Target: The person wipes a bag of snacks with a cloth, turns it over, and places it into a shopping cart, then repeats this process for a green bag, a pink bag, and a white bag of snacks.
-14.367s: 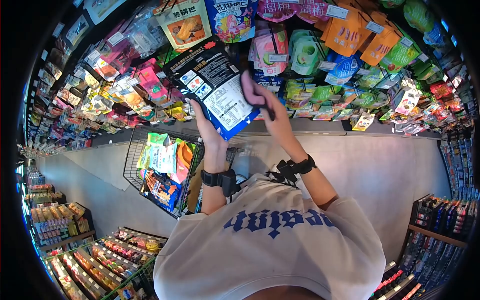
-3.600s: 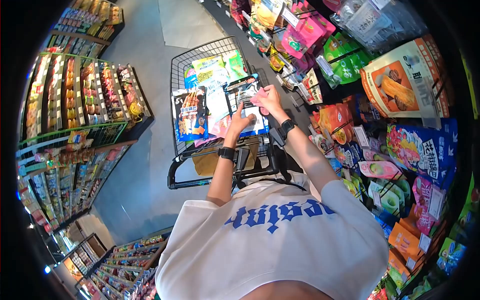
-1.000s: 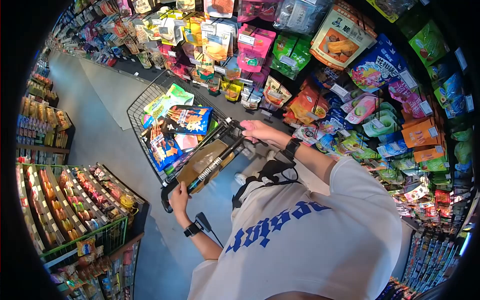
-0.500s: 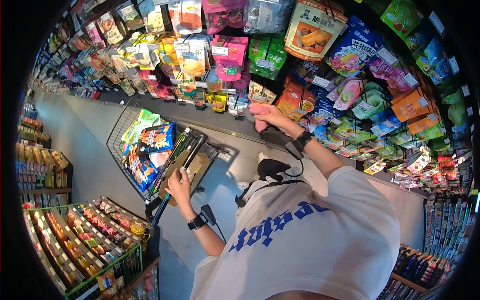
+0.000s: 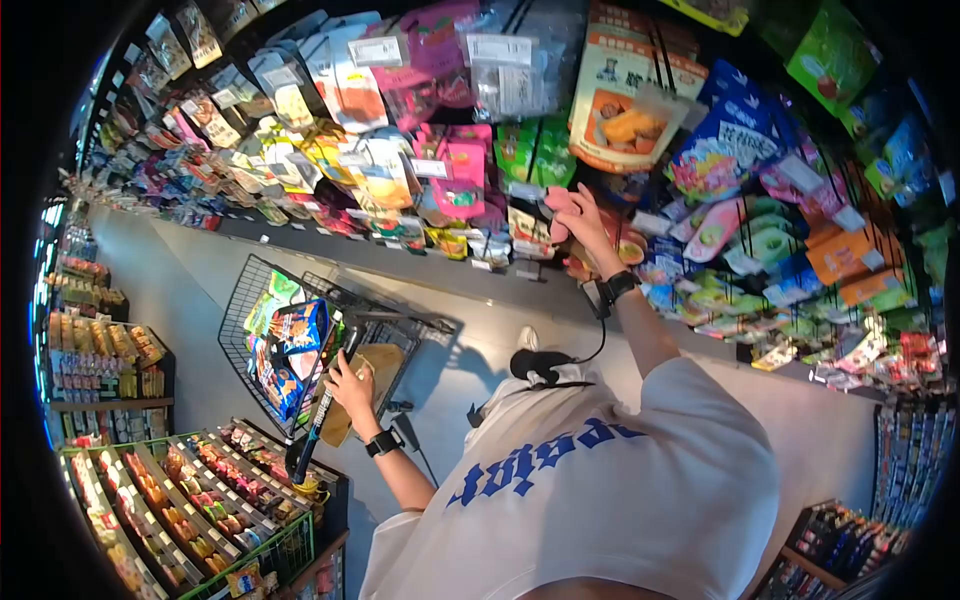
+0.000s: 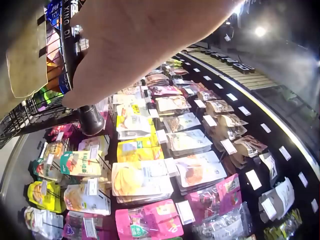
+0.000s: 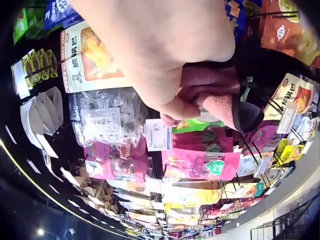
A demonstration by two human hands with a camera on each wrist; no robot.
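Right arm stretched out to the hanging rack; right hand (image 5: 592, 235) pinches pink cloth (image 5: 560, 212), narrow grip, just below the cream-and-orange bag (image 5: 625, 125) reading 脆锅巴. Blue bag (image 5: 728, 140) next to it reads 花椒锅巴; price tag (image 7: 159, 135) by the cloth shows a 9. Left arm bent, left hand (image 5: 352, 390) on the cart handle (image 5: 314, 430), marked "XING DI"; can't tell how closed, fingertips hidden in wrist view. Snack bags (image 5: 300, 328) lie inside the cart (image 5: 231, 350).
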